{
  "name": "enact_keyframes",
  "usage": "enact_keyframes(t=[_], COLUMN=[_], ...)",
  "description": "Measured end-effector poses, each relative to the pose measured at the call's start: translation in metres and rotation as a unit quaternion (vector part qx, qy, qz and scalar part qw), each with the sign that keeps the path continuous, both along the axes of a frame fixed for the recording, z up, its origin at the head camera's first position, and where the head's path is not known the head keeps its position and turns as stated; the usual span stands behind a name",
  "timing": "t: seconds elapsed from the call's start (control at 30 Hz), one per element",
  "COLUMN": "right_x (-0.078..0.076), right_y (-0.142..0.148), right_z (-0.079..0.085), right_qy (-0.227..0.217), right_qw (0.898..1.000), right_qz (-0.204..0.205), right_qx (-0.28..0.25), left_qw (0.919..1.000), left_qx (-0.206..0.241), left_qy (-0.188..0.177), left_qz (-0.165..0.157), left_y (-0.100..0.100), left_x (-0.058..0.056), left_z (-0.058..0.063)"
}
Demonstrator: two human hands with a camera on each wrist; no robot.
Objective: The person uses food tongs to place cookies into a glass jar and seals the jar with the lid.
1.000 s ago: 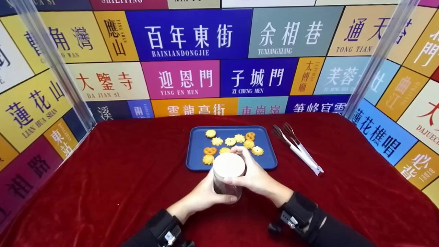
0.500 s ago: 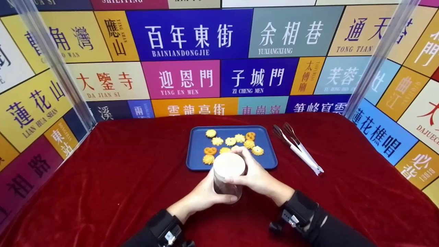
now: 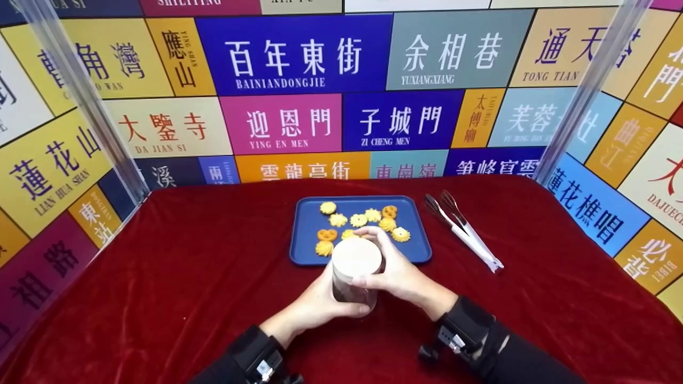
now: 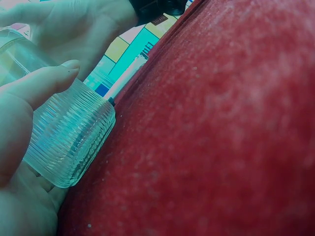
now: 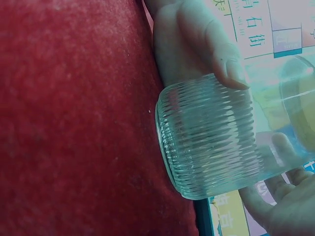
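Observation:
A clear ribbed glass jar [image 5: 211, 142] stands upright, or nearly so, in front of the tray, topped by a round pale lid [image 3: 356, 258]. My left hand [image 3: 314, 303] grips the jar's body, its thumb across the near side. Around the lid's right side and far edge curl the fingers of my right hand [image 3: 399, 271], with the thumb at its near edge. In the left wrist view the jar's ribbed lower part [image 4: 74, 135] shows close to the red cloth. Whether the base touches the cloth is hard to tell.
Behind the jar lies a blue tray [image 3: 307, 213] bearing several yellow cookies [image 3: 338, 220] and pretzel-shaped biscuits [image 3: 327, 234]. A pair of tongs [image 3: 472, 242] with white handles rests right of the tray. Red cloth [image 3: 213, 256] covers the table. Clear posts [image 3: 587, 96] rise at the back corners.
The fingers and thumb of my right hand shift slightly around the lid's rim. My left hand and the jar stay in place.

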State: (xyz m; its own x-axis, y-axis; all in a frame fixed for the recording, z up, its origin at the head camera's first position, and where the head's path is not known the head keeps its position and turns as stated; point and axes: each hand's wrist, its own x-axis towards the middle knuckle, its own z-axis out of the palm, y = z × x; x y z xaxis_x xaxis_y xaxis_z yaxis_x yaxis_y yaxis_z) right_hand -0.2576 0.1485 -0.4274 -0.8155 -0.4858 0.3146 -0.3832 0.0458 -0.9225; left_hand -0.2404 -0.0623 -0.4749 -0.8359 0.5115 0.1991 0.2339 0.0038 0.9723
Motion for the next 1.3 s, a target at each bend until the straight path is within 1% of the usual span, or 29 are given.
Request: enact_keyframes(t=[0.2, 0.33, 0.57, 0.77, 0.87, 1.0, 1.1, 1.2, 1.3], right_x=[0.0032, 0.0036, 0.0028, -0.0003, -0.0013, -0.0023, -0.0033, -0.0022, 0.0005], right_y=[-0.0028, -0.0038, -0.0028, 0.0008, 0.0020, 0.0021, 0.0025, 0.0020, 0.0001], right_z=[0.0002, 0.0005, 0.0002, -0.0008, -0.0007, -0.0010, -0.0027, -0.0030, -0.0017], right_qy=[0.000, 0.003, 0.002, -0.005, -0.006, -0.002, 0.009, 0.015, 0.010], right_qw=[0.999, 0.999, 0.999, 1.000, 1.000, 1.000, 1.000, 1.000, 1.000], right_qz=[-0.032, -0.044, -0.039, -0.010, -0.003, 0.005, 0.013, 0.009, -0.009], right_qx=[0.011, 0.020, 0.016, 0.009, 0.012, 0.015, 0.011, 0.010, 0.013], left_qw=[1.0000, 1.0000, 1.0000, 0.9999, 0.9999, 0.9999, 0.9999, 0.9999, 0.9999], left_qx=[0.002, -0.001, -0.003, -0.006, -0.004, 0.000, 0.006, 0.011, 0.012], left_qy=[0.002, 0.004, 0.006, 0.009, 0.009, 0.011, 0.011, 0.005, 0.001], left_qz=[-0.003, 0.000, 0.004, 0.006, 0.006, 0.004, 0.001, -0.006, -0.007], left_y=[0.0007, 0.0007, 0.0008, 0.0009, 0.0012, 0.0012, 0.0011, 0.0009, 0.0008], left_x=[0.0004, 0.0009, -0.0003, 0.0002, 0.0004, 0.0001, -0.0001, -0.0001, -0.0002], left_z=[0.0004, 0.0003, 0.0000, 0.0006, 0.0014, 0.0011, 0.0005, -0.0001, -0.0005])
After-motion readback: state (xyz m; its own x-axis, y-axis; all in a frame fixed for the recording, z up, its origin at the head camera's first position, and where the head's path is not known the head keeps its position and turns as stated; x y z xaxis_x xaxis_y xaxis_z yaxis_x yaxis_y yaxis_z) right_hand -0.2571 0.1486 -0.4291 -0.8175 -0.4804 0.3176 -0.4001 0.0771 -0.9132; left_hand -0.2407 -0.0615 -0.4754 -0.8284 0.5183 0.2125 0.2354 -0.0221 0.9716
